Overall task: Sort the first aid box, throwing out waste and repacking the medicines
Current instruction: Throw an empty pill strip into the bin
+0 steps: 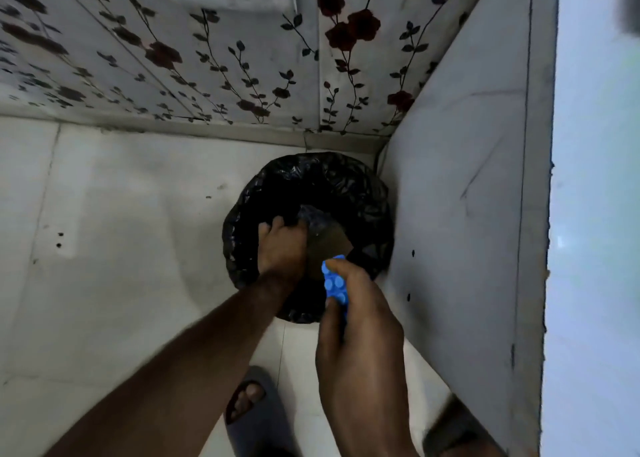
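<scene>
left hand (282, 245): curled inside black-lined bin (363, 193), contents unclear | right hand (360, 321): clamped on blue blister strip (334, 283)

Left hand (282, 245) reaches down, seemingly clenched; right hand (360, 321) grip closed.

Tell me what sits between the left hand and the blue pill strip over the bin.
In the head view, a brownish flat piece lies between the left hand and the blue pill strip held by the right hand, over the black-lined bin.
</scene>
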